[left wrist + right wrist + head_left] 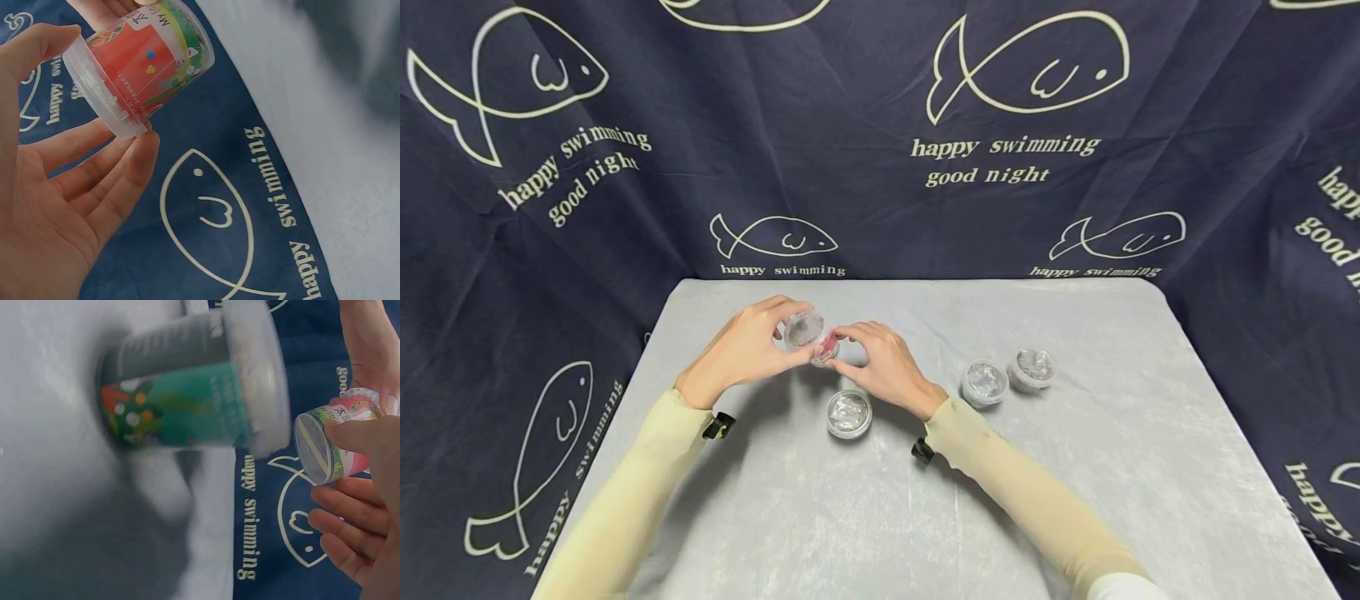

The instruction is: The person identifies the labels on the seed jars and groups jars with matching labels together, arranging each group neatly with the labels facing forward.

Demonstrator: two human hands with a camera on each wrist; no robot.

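A clear plastic cup with a red and green label (147, 62) is held tilted above the table between both hands. My left hand (748, 343) grips it around the translucent lid (805, 329), thumb on one side and fingertips on the other. On the body of the same cup, toward its base, the thumb and fingers of my right hand (883, 364) pinch. The clear bottom faces the right wrist camera. Just below the hands stands a second lidded cup (849, 414); the right wrist view shows its green and dark label (178, 406), blurred and close.
Two more lidded cups, one (985, 382) beside the other (1032, 369), stand right of my right forearm. The grey tabletop (880, 517) ends at a dark blue cloth (880, 167) with fish drawings, hanging behind and at both sides.
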